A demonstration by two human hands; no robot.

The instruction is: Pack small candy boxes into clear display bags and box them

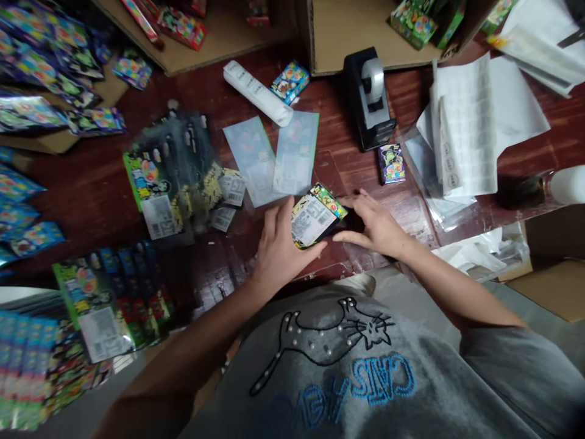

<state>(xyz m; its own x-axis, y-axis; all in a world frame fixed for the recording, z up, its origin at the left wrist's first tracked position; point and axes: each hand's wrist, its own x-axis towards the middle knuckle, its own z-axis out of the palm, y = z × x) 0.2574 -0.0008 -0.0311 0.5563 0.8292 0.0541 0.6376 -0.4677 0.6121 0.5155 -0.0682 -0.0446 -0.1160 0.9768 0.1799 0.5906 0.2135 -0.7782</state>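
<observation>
1 labelled pack [315, 216] ctr, pinched betw. thumb & fingers of L hand [280, 241], which hides its left edge; R hand [377, 225] spread, thumb & fingers apart at pack's right edge, contact can't tell. Clock from pack: 2 translucent pouches [296, 152] 10–12, 1 white roll [256, 91] 11, 1 tape dispenser [365, 100] 1, 1 purple box [392, 163] 2. Tabletop [326, 97] dark red-brown wood. 2 open cartons [356, 46] 11–1; pouch stack [158, 177] 9–10, count unclear; white sheets [470, 131] 2.
</observation>
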